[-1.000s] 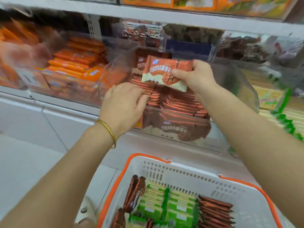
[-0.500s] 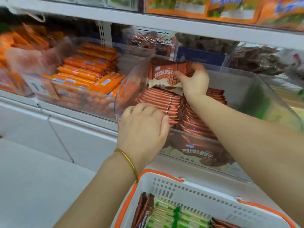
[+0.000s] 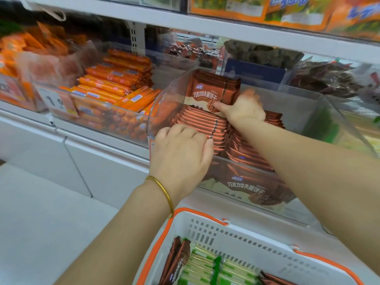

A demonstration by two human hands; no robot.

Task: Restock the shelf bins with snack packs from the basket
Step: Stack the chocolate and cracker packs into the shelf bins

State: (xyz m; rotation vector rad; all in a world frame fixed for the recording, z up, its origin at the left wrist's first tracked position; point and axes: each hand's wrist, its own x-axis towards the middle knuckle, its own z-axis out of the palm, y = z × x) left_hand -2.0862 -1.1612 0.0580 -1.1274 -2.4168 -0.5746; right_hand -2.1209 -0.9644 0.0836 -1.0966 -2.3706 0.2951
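Pinched between the thumb and curled fingers of my right hand is a stack of brown wafer packs, held upright at the centre of the frame, over the back of the clear bin and touching the top of the packs already standing in it. The front pack reads "巧克力华夫" in white characters over a cream band; the small blue brand mark above that is too blurred for me to read. My left hand, lower and left of centre, curls its fingers over the bin's front edge onto the near end of the row of brown packs, thumb tip against the pack ends. Across the top runs the white shelf edge, with orange boxes above it whose blue lettering is cut off. At the bottom of the frame sits the white basket with its orange rim, holding green packs flanked on both sides by more brown ones. Left of my bin, a neighbouring bin holds orange sausage sticks. Low against my bin's front wall the same chocolate wafer lettering shows again. A price tag at the left shows a "1". On my left wrist sits a thin gold bangle.
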